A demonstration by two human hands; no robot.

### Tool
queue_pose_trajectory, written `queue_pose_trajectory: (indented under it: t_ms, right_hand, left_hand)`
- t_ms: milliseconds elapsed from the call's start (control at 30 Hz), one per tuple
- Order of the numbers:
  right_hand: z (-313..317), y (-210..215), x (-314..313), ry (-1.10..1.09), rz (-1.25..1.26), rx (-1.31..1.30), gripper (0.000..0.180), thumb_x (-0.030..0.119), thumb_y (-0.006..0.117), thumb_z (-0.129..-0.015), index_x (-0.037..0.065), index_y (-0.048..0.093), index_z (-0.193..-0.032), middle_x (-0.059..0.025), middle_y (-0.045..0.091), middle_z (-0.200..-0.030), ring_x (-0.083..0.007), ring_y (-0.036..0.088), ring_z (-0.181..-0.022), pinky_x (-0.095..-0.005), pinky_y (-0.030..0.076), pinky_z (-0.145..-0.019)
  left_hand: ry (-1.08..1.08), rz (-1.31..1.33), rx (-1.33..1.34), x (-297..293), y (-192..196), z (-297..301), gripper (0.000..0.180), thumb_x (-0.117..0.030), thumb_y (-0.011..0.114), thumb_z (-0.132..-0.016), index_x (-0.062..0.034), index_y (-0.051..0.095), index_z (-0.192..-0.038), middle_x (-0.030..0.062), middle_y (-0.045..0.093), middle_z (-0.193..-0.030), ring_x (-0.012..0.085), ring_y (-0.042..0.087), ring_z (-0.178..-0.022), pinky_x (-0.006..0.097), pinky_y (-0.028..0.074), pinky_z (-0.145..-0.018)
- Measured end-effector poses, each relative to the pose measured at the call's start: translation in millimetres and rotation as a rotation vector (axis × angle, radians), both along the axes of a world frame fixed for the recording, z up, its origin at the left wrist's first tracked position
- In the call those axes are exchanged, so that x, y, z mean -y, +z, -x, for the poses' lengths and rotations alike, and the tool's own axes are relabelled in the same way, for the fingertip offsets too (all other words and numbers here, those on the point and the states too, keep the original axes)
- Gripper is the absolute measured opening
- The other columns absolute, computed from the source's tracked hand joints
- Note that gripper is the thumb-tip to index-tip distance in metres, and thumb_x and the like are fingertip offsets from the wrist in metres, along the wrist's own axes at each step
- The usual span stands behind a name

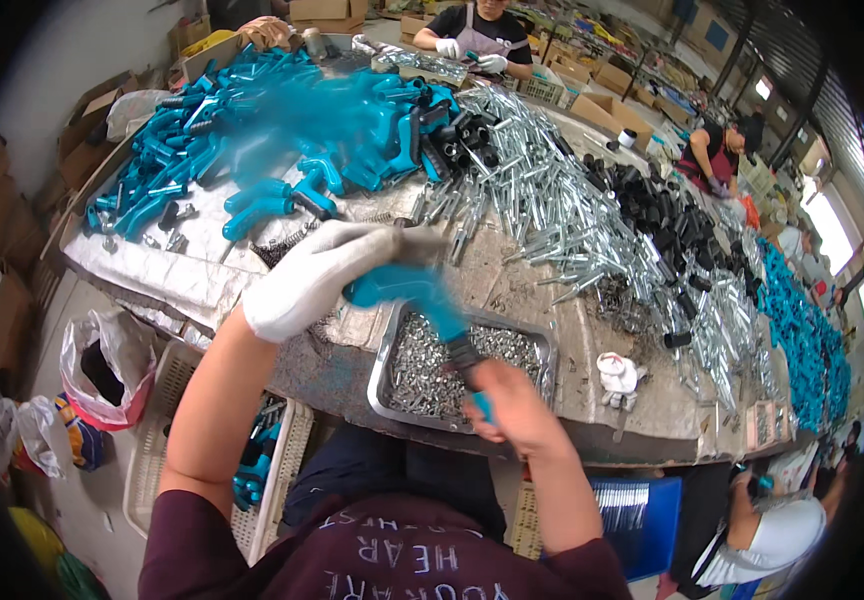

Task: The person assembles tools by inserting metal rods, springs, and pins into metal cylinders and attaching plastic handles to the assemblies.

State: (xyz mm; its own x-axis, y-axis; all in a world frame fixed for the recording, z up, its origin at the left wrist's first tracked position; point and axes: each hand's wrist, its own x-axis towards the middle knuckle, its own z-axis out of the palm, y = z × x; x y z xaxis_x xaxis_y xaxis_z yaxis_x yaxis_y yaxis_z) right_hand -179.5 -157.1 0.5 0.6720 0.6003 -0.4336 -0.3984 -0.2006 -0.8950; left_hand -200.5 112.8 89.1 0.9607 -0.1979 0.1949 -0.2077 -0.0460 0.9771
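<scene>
- Teal plastic handle (407, 290) with a black end ran long-axis from ten o'clock to four o'clock, over a metal tray (388, 355) of small silvery screws.
- Left hand (317, 275), in a white knit glove, wrapped the upper end.
- Right hand (512, 405), bare, closed on the lower end, nearer the body.

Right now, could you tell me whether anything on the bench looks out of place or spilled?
Nothing looks spilled. One crumpled white glove lies loose on the worktable, right of the metal tray of screws, while the right hand works bare and the left hand is gloved.
</scene>
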Motion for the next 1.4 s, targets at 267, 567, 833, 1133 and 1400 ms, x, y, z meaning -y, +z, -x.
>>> queue_pose_trajectory:
  t_ms: [267,567,833,1133,1400]
  right_hand:
    - [6,-3,1,0.006,-0.127,-0.029,0.05,0.045,0.042,-0.105,0.002,0.055,-0.127,0.0003,0.051,-0.065,-0.004,0.042,-0.047,-0.0202,0.033,-0.041]
    - [13,-10,4,0.097,-0.482,-0.379,0.078,0.07,0.035,-0.096,0.002,0.046,-0.132,0.0019,0.04,-0.059,-0.004,0.032,-0.038,-0.0194,0.027,-0.034]
    - [52,-3,-62,0.047,0.09,0.758,0.04,0.019,0.079,-0.084,0.001,0.056,-0.111,-0.0047,0.063,-0.071,-0.0192,0.06,-0.056,-0.0357,0.051,-0.057]
    - [56,-7,-86,0.706,-0.133,0.336,0.083,0.019,0.081,-0.08,0.004,0.038,-0.149,-0.0136,0.065,-0.117,-0.0232,0.065,-0.106,-0.0345,0.05,-0.094]
    - [-31,16,-14,0.269,-0.202,0.513,0.063,0.022,0.077,-0.085,0.002,0.052,-0.139,-0.0122,0.067,-0.12,-0.0204,0.064,-0.112,-0.0354,0.049,-0.095]
  left_hand:
    - [-0.006,-0.094,0.121,-9,2,0,0.031,-0.016,0.052,-0.101,0.0007,0.062,-0.125,0.0183,0.06,-0.129,0.029,0.058,-0.117,0.035,0.046,-0.098]
    - [0.13,-0.174,0.043,-21,-1,0,0.036,-0.021,0.057,-0.097,0.0016,0.065,-0.124,0.014,0.068,-0.122,0.0195,0.062,-0.114,0.033,0.046,-0.1]
    - [0.527,0.066,0.078,27,-20,40,0.069,-0.025,0.067,-0.086,0.0024,0.045,-0.145,0.0146,0.064,-0.123,0.0186,0.06,-0.111,0.03,0.047,-0.095]
    - [0.656,0.214,0.1,-63,-20,134,0.071,-0.018,0.067,-0.079,0.0078,0.044,-0.141,0.0175,0.067,-0.101,0.0216,0.068,-0.067,0.031,0.056,-0.063]
    - [0.854,-0.238,-0.34,-130,-129,197,0.066,-0.009,0.074,-0.072,0.003,0.054,-0.134,0.0022,0.058,-0.108,0.0131,0.053,-0.103,0.027,0.045,-0.093]
